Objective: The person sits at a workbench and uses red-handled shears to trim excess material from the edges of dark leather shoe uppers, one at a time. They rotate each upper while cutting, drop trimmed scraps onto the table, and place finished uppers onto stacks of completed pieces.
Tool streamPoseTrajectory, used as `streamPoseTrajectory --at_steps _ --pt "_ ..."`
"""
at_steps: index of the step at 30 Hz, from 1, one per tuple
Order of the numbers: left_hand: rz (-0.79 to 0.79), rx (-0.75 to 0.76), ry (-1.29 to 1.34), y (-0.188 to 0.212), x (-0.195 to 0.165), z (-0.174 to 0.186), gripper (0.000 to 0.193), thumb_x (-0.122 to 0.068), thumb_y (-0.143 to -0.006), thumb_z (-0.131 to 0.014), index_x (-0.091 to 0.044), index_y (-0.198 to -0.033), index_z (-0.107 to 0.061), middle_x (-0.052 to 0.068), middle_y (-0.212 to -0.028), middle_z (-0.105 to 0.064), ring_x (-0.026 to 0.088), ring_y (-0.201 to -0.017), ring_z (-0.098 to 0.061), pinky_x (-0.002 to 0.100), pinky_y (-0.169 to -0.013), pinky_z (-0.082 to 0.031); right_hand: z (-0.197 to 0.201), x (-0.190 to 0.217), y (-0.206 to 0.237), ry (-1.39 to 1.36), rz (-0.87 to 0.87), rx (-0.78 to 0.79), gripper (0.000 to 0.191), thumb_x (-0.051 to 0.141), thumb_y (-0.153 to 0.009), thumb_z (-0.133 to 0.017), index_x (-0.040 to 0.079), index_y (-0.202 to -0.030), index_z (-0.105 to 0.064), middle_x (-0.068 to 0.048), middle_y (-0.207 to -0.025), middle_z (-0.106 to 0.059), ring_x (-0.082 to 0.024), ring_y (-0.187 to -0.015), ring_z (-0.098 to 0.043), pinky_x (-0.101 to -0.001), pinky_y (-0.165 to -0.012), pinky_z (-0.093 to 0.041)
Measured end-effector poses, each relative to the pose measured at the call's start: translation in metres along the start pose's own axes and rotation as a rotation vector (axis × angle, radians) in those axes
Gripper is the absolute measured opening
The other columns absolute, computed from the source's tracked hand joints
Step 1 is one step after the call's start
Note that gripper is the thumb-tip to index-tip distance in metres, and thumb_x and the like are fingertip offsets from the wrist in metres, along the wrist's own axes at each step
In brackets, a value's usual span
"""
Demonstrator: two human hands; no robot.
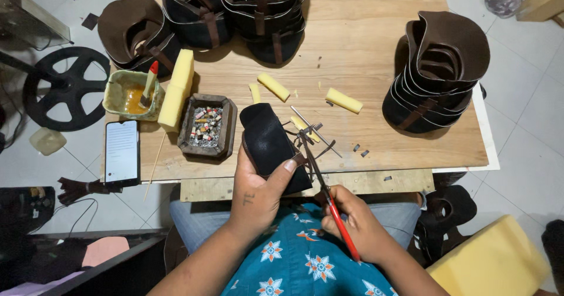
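A dark shoe piece [271,144] is being held up at the near edge of the wooden table [376,67] by the left hand [258,193]. The fingers of that hand are being curled tightly around it, with the thumb pressed on its right side. Red-handled scissors [326,196] are being gripped by the right hand [355,225], whose fingers are being closed around the handles. The blades are being pointed far and left, to a thin brown strap [308,137] at the right edge of the shoe piece. Yellow foam bits [343,100] are being left lying on the table just past the hands. A small tray of little scraps [207,125] is being kept to the left, beside a phone [122,151]. Stacks of dark shoe parts [437,73] are being stored at the far and right sides.
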State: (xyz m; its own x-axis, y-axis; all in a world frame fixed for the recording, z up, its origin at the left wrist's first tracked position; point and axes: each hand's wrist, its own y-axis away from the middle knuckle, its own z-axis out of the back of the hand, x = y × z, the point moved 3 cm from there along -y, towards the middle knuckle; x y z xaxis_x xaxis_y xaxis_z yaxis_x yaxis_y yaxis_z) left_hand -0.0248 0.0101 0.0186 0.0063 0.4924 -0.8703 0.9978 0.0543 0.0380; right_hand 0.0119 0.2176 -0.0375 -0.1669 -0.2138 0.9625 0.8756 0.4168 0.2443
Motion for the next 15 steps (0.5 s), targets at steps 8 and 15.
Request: streamPoseTrajectory --at_steps 8,15 --pt "0.006 -0.001 -0.019 0.001 -0.001 -0.001 0.055 0.003 -0.093 -0.066 -0.004 -0.142 -0.042 0.007 -0.118 -0.063 0.014 -0.106 -0.064 0.031 -0.095 -0.056 0.002 -0.010 -0.002 -0.010 -0.150 -0.008 0.029 0.014 -0.082 -0.078 0.002 -0.105 -0.064 -0.002 -0.081 -0.065 -0.008 -0.073 -0.060 -0.0260 -0.068 -0.053" --pt "0.014 0.122 0.004 0.004 -0.005 0.005 0.061 -0.003 -0.094 -0.061 -0.005 -0.149 -0.036 0.006 -0.124 -0.062 0.014 -0.114 -0.062 0.033 -0.103 -0.053 0.006 -0.022 0.001 -0.189 -0.193 -0.137 0.029 0.009 -0.085 -0.076 -0.003 -0.110 -0.068 -0.008 -0.078 -0.070 -0.011 -0.064 -0.059 -0.0268 -0.060 -0.049"
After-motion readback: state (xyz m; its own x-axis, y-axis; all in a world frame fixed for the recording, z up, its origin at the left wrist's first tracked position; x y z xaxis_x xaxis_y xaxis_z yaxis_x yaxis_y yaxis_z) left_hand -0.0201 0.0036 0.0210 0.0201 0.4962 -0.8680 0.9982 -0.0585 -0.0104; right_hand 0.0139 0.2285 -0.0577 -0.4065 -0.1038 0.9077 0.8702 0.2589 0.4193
